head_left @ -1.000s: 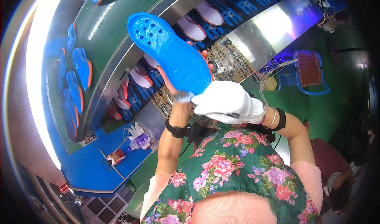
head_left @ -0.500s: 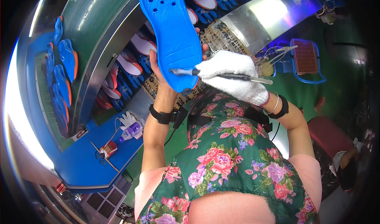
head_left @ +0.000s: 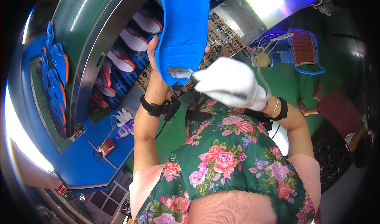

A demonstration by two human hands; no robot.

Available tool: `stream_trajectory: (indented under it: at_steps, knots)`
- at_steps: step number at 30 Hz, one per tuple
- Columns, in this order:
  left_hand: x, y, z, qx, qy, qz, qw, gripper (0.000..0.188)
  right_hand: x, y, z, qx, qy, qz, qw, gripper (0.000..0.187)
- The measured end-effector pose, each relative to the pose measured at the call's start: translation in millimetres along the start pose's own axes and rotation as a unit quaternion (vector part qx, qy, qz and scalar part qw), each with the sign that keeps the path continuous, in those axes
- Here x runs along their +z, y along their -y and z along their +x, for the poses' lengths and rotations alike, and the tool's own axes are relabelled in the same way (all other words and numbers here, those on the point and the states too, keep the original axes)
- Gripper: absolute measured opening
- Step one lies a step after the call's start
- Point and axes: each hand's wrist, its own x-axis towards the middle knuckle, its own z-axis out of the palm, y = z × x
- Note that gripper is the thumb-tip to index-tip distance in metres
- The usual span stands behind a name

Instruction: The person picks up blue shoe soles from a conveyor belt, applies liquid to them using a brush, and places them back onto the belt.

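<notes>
My bare left hand (head_left: 152,54) holds a blue foot-shaped shoe sole (head_left: 182,36) from beneath, thumb along its left edge and fingertips at the right edge. Several round holes show toward the sole's far end, which runs out of the picture. My right hand (head_left: 229,82), in a white knitted glove, is closed round the handle of a small brush (head_left: 181,72). The brush's grey head rests against the sole near its rounded near end. Motion blurs the glove and much of the handle.
Several blue soles with orange edges (head_left: 60,63) lie on the green belt at left. White-and-red shoe uppers (head_left: 134,40) fill a rack behind my left hand. A purple-labelled bottle (head_left: 126,129) stands on the blue table (head_left: 85,162). A blue-framed chair (head_left: 304,46) is at right.
The sole has shifted up and slightly left-to-right with my left hand, its near end now tilted toward me. The brush has stayed at the near end, with more of its head turned flat.
</notes>
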Motion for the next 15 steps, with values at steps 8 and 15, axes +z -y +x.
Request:
stream_trajectory:
  at_steps: [8,15]
  knots:
    - [11,18,14,-0.036,0.058,0.016,0.998,0.119,-41,0,-10,0.103,0.033,0.224,0.969,0.017]
    - [15,31,37,-0.034,0.096,-0.074,0.992,0.096,-58,-10,-40,-0.046,0.048,0.012,0.998,0.029]
